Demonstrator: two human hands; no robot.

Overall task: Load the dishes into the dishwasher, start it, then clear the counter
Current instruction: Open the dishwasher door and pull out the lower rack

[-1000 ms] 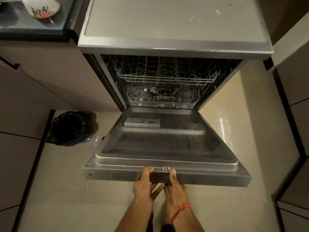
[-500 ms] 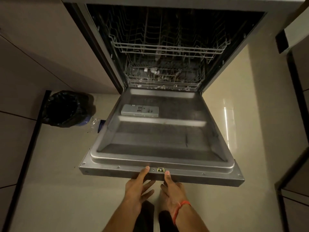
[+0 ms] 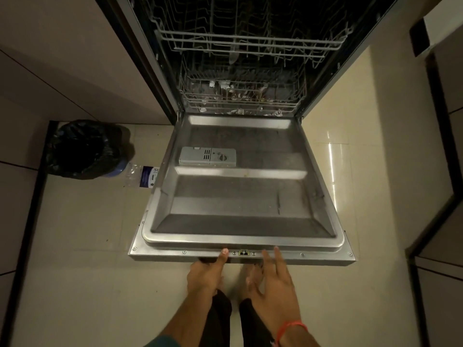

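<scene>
Fingers (image 3: 276,252) at dishwasher door (image 3: 240,194) edge; packet (image 3: 147,177) lettered "SU"

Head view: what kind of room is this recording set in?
Most likely a home kitchen: a built-in dishwasher with its door down, cabinet fronts alongside, and a lined bin on the tiled floor.

Left hand (image 3: 204,275) grips the lowered dishwasher door (image 3: 240,204); right hand (image 3: 274,284) hovers open.

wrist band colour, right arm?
Orange-red band, seen in the head view, the only one.
</scene>
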